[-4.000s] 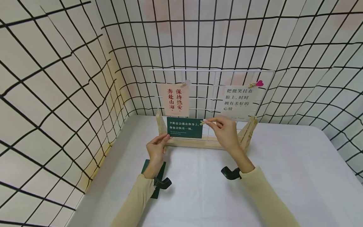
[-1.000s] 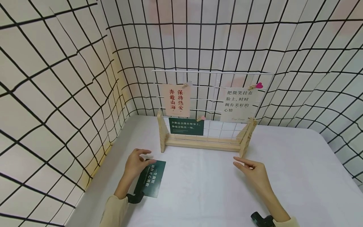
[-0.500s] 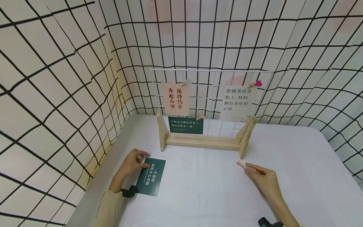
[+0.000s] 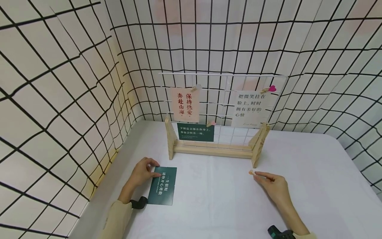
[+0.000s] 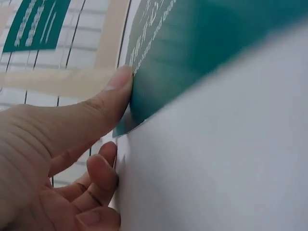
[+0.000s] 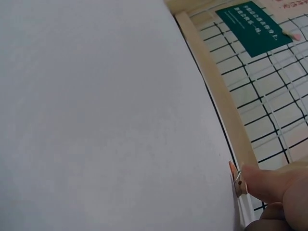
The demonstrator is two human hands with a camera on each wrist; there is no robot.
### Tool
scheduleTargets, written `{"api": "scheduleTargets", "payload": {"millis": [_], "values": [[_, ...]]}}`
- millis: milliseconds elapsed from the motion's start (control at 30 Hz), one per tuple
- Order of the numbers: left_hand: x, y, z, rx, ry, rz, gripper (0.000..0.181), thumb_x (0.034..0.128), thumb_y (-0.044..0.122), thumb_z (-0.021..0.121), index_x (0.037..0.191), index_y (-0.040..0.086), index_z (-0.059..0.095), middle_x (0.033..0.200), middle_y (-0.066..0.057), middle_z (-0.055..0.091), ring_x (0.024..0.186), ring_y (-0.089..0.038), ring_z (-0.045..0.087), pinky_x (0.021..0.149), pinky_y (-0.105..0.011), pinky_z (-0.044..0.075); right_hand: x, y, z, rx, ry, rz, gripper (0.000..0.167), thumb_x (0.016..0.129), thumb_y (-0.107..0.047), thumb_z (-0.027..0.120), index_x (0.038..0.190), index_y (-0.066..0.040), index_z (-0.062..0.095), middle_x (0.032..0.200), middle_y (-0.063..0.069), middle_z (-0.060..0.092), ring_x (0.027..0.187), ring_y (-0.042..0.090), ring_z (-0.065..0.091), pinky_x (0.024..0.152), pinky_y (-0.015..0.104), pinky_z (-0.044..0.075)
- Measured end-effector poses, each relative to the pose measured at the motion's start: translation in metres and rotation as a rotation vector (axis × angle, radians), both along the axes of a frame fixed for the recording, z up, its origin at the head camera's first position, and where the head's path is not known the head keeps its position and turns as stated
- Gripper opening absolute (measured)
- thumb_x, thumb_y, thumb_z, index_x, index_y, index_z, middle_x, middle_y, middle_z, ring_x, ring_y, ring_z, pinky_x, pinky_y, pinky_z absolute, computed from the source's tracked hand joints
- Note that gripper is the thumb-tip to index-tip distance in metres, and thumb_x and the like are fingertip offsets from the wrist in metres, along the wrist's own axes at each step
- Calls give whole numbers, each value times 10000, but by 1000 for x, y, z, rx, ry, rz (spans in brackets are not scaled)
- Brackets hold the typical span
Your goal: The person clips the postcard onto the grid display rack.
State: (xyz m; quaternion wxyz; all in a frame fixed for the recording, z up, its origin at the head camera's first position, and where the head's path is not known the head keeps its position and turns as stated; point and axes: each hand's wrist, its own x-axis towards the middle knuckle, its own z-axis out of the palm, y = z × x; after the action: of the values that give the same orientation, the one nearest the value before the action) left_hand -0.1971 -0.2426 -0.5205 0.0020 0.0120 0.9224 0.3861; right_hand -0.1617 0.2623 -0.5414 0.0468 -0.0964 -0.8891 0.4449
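Note:
A dark green card (image 4: 162, 186) with white writing lies on the white table at the left. My left hand (image 4: 144, 172) holds it by its upper left corner. In the left wrist view the thumb (image 5: 113, 89) lies on the card's printed face near the edge, and the index fingertip is hidden. At the right, thumb and forefinger of my right hand (image 4: 273, 186) pinch a small wooden clothespin (image 4: 251, 172) with an orange tip, just above or on the table. The right wrist view shows the same clothespin (image 6: 238, 179) beside the thumb.
A white wire grid rack on a wooden stand (image 4: 212, 151) stands at the back. Clothespins hold a pink card (image 4: 185, 105), a white card (image 4: 248, 109) and another green card (image 4: 195, 132) on it. Black grid-patterned cloth walls rise behind and at the left.
Both hands have left the rack, where the green card now hangs under a pink-tipped clothespin. The right hand has picked up another clothespin. The left hand has shifted the table's card slightly right, turning it.

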Motion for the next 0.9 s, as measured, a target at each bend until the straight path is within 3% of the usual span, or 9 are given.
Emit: {"api": "scheduleTargets", "payload": {"millis": [167,400,633,767,900], "values": [[2,23,-2,-29,5,7,367,705,111,957,982,85,718,976,-63,610,842,-185,503,718,-295,402,-2,-4,1,39,41,9,320,896,-290,828,1094,-40,807,545,-84,405,480,44,324,437,221,292],[3,59,-5,-60,37,-2,398,681,188,981,954,113,702,906,-22,595,773,-145,486,670,-260,376,-2,-4,4,65,19,26,308,907,-278,816,1089,-30,805,556,-84,393,487,42,318,442,217,287],[0,89,-4,-67,82,-72,419,675,226,988,940,96,690,892,-33,619,771,-134,493,673,-249,385,2,2,6,81,26,52,293,918,-251,806,1098,-21,799,577,-68,403,497,43,326,449,220,288],[1,98,-5,-83,102,-99,408,677,247,988,926,84,708,860,-38,611,765,-123,498,671,-249,391,4,3,5,136,128,93,231,900,-180,818,1088,-47,810,584,-56,415,491,26,319,446,219,298],[3,101,-5,-71,90,-79,408,671,241,991,917,79,709,849,-31,599,758,-122,492,669,-252,388,6,1,7,152,277,124,221,860,-131,847,1067,-59,817,584,-51,428,495,-5,316,439,212,304]]}}
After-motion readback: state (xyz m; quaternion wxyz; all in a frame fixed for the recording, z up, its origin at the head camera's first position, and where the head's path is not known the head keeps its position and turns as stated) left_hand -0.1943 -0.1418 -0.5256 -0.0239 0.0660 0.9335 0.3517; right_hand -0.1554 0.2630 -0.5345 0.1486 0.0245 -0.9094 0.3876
